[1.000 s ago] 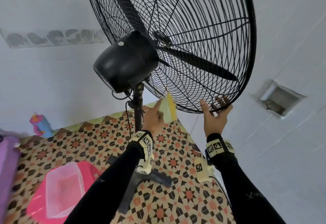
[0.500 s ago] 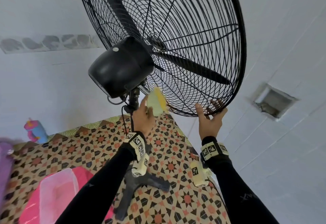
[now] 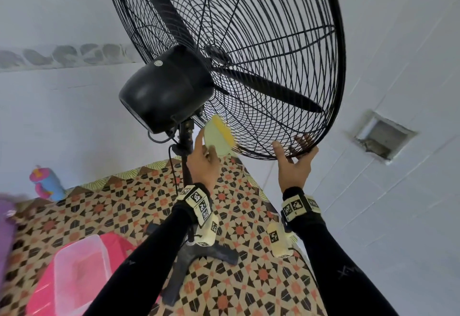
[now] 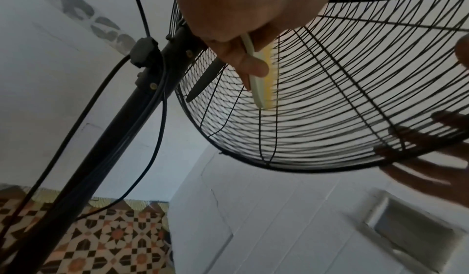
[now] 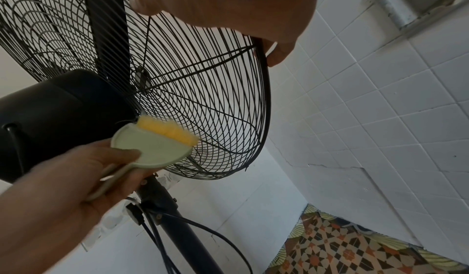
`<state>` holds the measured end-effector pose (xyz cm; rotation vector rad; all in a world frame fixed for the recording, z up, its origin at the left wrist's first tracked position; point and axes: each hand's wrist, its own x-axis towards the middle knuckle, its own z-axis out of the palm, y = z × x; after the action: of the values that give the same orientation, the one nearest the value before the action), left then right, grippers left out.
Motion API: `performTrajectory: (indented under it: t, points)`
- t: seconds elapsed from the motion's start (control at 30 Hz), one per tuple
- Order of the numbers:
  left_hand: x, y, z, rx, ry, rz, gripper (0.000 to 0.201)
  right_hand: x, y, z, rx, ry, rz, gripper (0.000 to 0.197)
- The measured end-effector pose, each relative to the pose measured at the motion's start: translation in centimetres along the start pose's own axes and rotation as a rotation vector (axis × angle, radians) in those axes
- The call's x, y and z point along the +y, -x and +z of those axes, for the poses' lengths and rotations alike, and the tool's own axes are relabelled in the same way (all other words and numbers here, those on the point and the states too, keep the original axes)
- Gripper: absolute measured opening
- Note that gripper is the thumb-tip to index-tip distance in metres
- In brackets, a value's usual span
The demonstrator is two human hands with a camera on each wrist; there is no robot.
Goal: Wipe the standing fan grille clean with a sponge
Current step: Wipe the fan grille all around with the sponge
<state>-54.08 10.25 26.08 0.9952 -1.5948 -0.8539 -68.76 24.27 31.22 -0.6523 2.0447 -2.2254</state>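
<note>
The standing fan grille [image 3: 261,66] is a wide black dome of thin wire, fine rings crossed by straight spokes and bound by a thicker round rim, tilted so its back faces the camera. Behind it sits a smooth, glossy black motor housing [image 3: 164,91] atop a dark metal pole [image 3: 185,146], with thin black cables [image 4: 152,118] running down beside it. The left hand [image 3: 202,163] pinches a sponge [image 3: 219,136] by its pale green plastic back, a flat rounded plate with a loop handle, thumb on one face and fingers [image 5: 121,154] curled round the handle; the soft yellow foam strip along its edge lies against the lower wires of the grille, just right of the pole. The right hand [image 3: 295,163] grasps the bottom rim of the grille, thumb [image 3: 278,151] raised on the near side and fingers [image 3: 302,141] hooked over the rim and showing through the wires (seen as dark shapes behind the mesh in the left wrist view). Both arms wear tight black sleeves with pale bands printed in black square markers at the wrists. Below lies a floor [image 3: 236,228] of patterned tiles, black, orange and cream stars. At the near left stands a pink box [image 3: 49,290] with a clear, frosted plastic tub [image 3: 79,273] on it, and far left by the wall a small blue and pink bottle [image 3: 46,185]. The right wall is white square tile with a recessed rectangular vent [image 3: 383,136].
</note>
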Motion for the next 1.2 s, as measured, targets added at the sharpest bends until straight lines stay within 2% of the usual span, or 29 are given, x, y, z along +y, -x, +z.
performTrajectory:
  t: [0.03,0.13,0.17,0.2,0.3,0.4,0.43,0.53,0.6,0.67,0.77,0.8,0.9,1.0,1.07,1.13,1.2]
  points:
    - [-0.5,0.2,0.5,-0.046,-0.014,0.008,0.056,0.0,0.1,0.0,0.008,-0.002,0.002,0.097]
    - [-2.5,1.7,1.8,-0.319,-0.12,0.003,0.055,0.1,0.2,0.0,0.01,0.005,0.006,0.097]
    - [-3.1,2.2,1.9,-0.362,-0.129,0.001,0.052,0.0,0.2,0.0,0.0,0.01,0.006,0.096]
    - [-3.3,2.6,1.8,-0.368,-0.109,0.002,0.047,0.0,0.2,-0.1,-0.008,0.014,0.006,0.094]
    - [-3.4,2.5,1.9,-0.258,-0.09,-0.04,0.033,0.0,-0.2,-0.2,-0.019,0.012,0.013,0.094]
    - [-3.0,1.7,1.8,-0.159,-0.075,-0.037,0.029,0.1,-0.1,-0.1,-0.012,-0.001,0.014,0.093]
    - [-3.0,1.6,1.9,-0.18,-0.1,-0.027,0.029,0.2,0.1,0.0,-0.007,-0.001,0.014,0.093]
    - [-2.9,2.3,2.4,-0.36,-0.214,0.012,0.034,0.3,0.2,0.0,0.007,0.006,0.008,0.094]
    - [-3.6,2.5,2.6,-0.396,-0.244,0.034,0.04,0.3,0.2,0.0,-0.002,0.01,0.01,0.094]
    - [-4.1,2.1,2.6,-0.341,-0.202,0.021,0.034,0.3,0.0,-0.1,-0.006,0.011,0.004,0.093]
    - [-4.7,2.4,2.6,-0.144,-0.108,0.0,0.017,0.4,-0.1,-0.1,-0.006,0.007,-0.006,0.09]
    - [-4.8,2.7,2.8,-0.124,-0.083,-0.009,0.015,0.5,-0.1,-0.1,0.001,0.002,-0.012,0.091]
    - [-5.6,2.8,4.1,-0.241,-0.096,-0.053,0.029,0.8,0.2,0.1,0.024,0.001,-0.019,0.092]
    - [-5.9,2.3,5.3,-0.405,-0.174,-0.145,0.037,0.8,0.1,0.1,0.007,0.01,-0.016,0.084]
    - [-6.3,2.1,5.8,-0.417,-0.149,-0.241,0.04,0.5,-0.1,-0.1,-0.018,0.013,-0.021,0.081]
    - [-6.8,2.3,6.4,-0.407,-0.092,-0.368,0.053,0.4,-0.1,-0.1,-0.032,0.016,-0.03,0.077]
    - [-6.9,2.5,7.2,-0.428,-0.043,-0.436,0.058,0.5,0.0,-0.2,-0.03,0.013,-0.038,0.078]
